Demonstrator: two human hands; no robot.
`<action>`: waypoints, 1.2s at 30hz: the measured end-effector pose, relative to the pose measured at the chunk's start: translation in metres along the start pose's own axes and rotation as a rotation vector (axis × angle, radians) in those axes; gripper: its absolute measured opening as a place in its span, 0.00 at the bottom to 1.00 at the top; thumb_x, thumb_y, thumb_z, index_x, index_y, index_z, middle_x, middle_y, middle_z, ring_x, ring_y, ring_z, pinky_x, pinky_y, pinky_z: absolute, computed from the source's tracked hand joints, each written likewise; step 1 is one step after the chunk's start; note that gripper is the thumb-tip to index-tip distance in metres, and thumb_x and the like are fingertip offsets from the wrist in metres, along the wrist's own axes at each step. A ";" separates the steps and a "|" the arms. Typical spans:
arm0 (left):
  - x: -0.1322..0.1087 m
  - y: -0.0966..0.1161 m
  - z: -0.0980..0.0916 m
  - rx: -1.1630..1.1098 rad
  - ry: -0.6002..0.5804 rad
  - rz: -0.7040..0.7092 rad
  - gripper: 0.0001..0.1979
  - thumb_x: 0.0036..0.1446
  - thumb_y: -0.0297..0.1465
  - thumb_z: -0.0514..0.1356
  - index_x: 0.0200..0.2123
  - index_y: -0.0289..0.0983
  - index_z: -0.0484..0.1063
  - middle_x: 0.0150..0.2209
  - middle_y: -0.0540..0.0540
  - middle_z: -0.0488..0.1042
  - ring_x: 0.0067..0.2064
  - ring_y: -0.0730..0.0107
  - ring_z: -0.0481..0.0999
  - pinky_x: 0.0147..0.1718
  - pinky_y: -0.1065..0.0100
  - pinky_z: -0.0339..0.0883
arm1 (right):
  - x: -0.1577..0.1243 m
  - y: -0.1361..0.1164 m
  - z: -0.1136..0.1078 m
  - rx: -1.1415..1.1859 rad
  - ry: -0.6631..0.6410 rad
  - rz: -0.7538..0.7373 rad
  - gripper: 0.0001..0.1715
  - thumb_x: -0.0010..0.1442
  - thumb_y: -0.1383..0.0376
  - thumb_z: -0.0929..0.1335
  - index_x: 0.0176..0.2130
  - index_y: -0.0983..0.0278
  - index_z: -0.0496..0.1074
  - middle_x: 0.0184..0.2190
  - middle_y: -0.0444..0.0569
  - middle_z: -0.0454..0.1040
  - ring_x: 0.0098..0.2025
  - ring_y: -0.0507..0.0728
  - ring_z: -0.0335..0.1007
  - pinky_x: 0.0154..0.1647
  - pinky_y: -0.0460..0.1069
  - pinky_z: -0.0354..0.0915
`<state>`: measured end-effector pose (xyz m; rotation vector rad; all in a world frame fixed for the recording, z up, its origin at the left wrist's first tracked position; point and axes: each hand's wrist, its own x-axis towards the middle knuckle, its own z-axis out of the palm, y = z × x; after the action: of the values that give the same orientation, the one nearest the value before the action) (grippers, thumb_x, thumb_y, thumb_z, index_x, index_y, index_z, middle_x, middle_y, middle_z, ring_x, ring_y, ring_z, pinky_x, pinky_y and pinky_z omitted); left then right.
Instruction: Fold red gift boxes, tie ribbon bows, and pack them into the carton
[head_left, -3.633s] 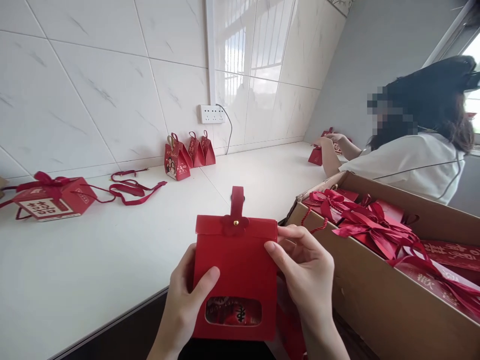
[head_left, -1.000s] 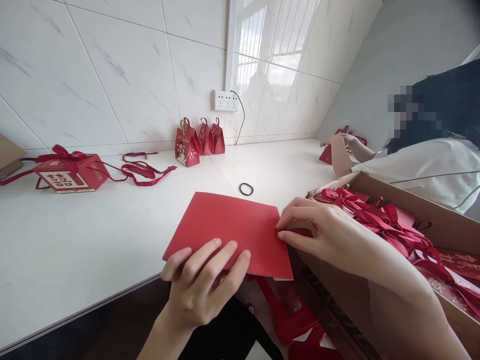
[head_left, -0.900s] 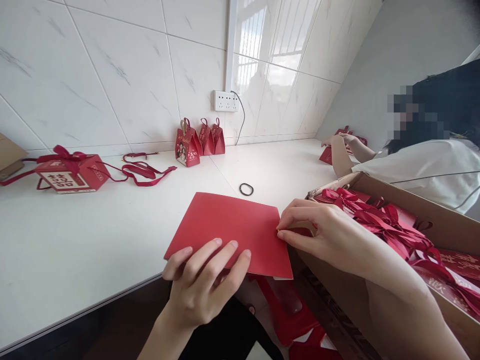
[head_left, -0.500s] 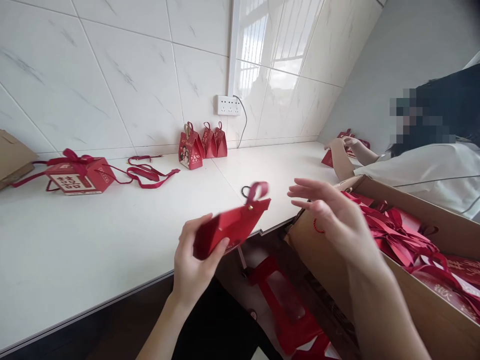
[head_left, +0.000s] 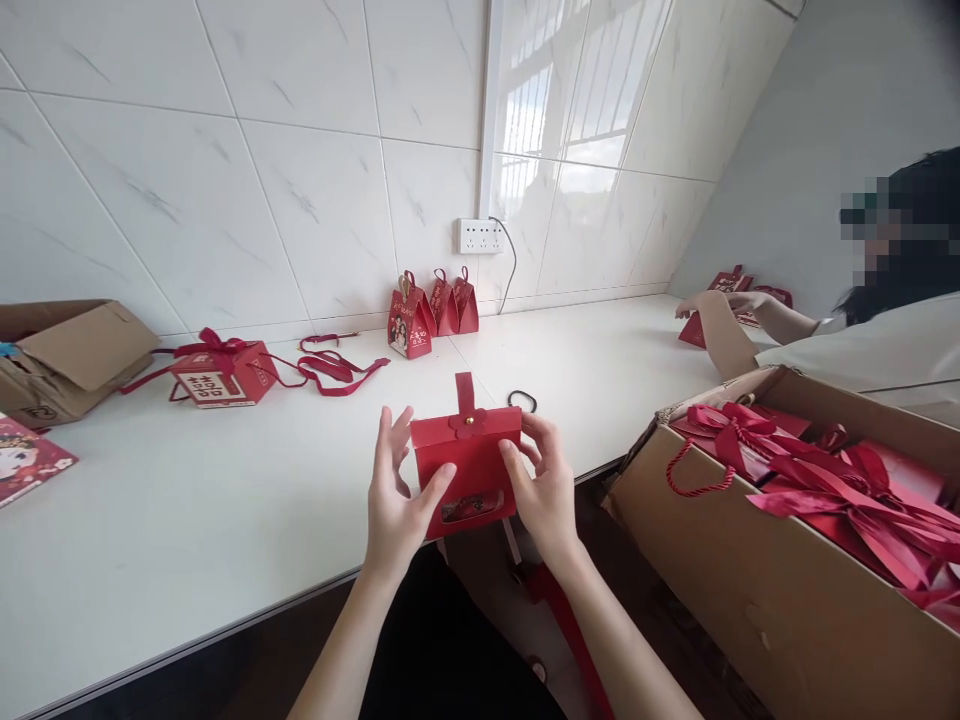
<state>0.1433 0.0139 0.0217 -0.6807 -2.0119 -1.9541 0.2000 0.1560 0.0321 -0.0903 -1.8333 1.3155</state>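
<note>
We pinch a red rectangular paper box point(head_left: 480, 464) in our right hand point(head_left: 548, 492); our left hand point(head_left: 398, 512) spreads its fingers wide alongside.

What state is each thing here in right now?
Windowed red box, flap folded down
Left hand, touching that box, fingers extended
Right hand, gripping that box
Faceted box, tied with a bow
Ribbon, lying loose
Peaked boxes, standing upright
Black band, lying flat
Large carton, open, filled
Left carton, seemingly open
</note>
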 end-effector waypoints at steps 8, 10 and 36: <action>-0.002 0.013 0.017 0.168 0.083 0.116 0.36 0.55 0.37 0.63 0.63 0.46 0.52 0.63 0.41 0.61 0.62 0.58 0.64 0.54 0.61 0.69 | 0.000 -0.004 0.001 -0.117 0.071 -0.080 0.14 0.62 0.65 0.64 0.49 0.60 0.67 0.44 0.52 0.71 0.45 0.55 0.73 0.34 0.48 0.77; -0.002 0.013 0.017 0.205 0.078 0.131 0.35 0.56 0.37 0.62 0.64 0.46 0.51 0.63 0.41 0.61 0.61 0.58 0.66 0.56 0.60 0.67 | -0.001 -0.005 0.001 -0.147 0.077 -0.080 0.15 0.62 0.64 0.65 0.49 0.61 0.68 0.43 0.53 0.72 0.46 0.56 0.73 0.29 0.46 0.77; -0.002 0.005 0.019 0.136 0.045 0.082 0.35 0.58 0.36 0.59 0.65 0.51 0.46 0.62 0.45 0.63 0.57 0.61 0.70 0.53 0.61 0.70 | 0.042 -0.006 -0.014 -0.652 -0.015 -1.005 0.12 0.59 0.69 0.70 0.44 0.67 0.72 0.36 0.52 0.79 0.42 0.56 0.75 0.34 0.45 0.74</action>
<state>0.1498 0.0328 0.0236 -0.6692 -2.0345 -1.7525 0.1850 0.1856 0.0628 0.4427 -1.8368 0.0176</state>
